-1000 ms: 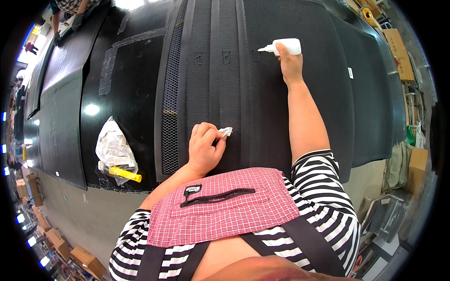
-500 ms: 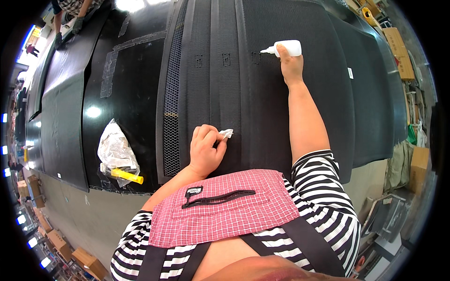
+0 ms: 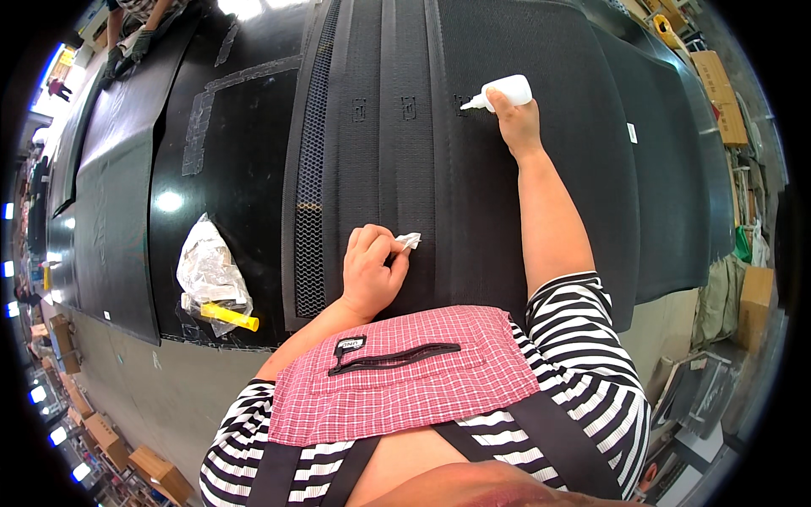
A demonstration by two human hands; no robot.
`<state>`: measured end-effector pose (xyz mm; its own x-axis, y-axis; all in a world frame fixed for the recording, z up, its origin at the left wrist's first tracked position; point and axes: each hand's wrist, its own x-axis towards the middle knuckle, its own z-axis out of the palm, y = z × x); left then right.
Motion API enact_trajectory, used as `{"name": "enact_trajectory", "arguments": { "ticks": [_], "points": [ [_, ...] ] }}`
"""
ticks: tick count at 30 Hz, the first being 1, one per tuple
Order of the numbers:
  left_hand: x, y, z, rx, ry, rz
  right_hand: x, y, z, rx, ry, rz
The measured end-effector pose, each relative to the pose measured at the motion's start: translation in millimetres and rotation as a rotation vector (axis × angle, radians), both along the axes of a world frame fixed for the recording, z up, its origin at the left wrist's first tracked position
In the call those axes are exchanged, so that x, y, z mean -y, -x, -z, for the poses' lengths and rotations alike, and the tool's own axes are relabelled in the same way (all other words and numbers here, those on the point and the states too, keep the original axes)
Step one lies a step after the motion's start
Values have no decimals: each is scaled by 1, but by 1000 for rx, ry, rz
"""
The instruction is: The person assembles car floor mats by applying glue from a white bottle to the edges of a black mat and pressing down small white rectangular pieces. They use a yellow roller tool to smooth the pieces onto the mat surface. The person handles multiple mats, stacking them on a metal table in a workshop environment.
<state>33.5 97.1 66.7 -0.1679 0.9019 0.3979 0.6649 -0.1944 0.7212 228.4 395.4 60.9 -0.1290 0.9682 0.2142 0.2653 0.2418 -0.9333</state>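
Little had moved: the right hand (image 3: 517, 125) still gripped the white squeeze bottle (image 3: 505, 91), nozzle on the black mat (image 3: 507, 211); the left hand (image 3: 372, 270) pinched a white scrap (image 3: 409, 241).

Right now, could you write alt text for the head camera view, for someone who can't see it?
A person leans over a large black ribbed mat, the right hand pressing the nozzle of a white squeeze bottle to it while the left hand pinches a small white wad against the mat. A crumpled plastic bag and a yellow tube lie to the left.
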Motion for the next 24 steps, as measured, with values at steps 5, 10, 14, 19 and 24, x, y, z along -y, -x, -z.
{"name": "enact_trajectory", "arguments": {
  "ticks": [5, 10, 14, 19, 24],
  "points": [
    [-1, 1, 4, 18, -6, 6, -2, -2, 0, -71, 31, 47],
    [0, 0, 2, 8, 3, 2, -2, -2, -6, 2, 2, 33],
    [1, -1, 3, 18, 4, -2, 2, -6, -6, -22, 40, -13],
    [0, 0, 3, 5, 4, 1, -6, -6, -2, -143, 68, 17],
    [-1, 0, 2, -2, 3, -2, -14, -4, 3, 11, 8, 50]
  ]
}}
